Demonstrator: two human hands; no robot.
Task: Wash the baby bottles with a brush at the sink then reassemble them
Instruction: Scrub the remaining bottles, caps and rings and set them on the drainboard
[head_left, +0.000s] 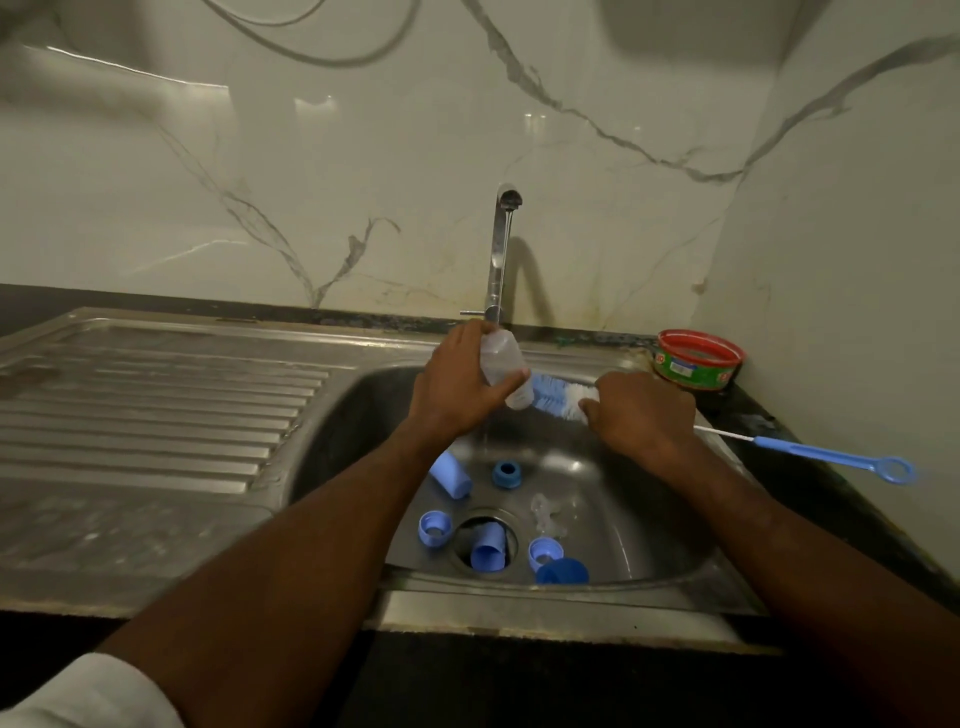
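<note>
My left hand (457, 384) grips a clear baby bottle (504, 364) over the sink basin (649, 519), under the tap (500, 249). A thin stream of water runs down past it. My right hand (641, 415) holds the blue and white bottle brush (558, 397) near its bristles; the bristle tip touches the bottle's mouth. The brush's blue handle (831, 458) sticks out to the right over the counter. On the basin floor lie blue caps (451, 474), blue rings (435, 529) and clear teats (545, 512). One blue cap (488, 553) sits in the drain hole.
A ribbed steel draining board (156, 405) lies to the left of the basin. A red and green tub (698, 359) stands at the back right corner by the wall. A dark blue lid (562, 570) lies against the basin's front wall.
</note>
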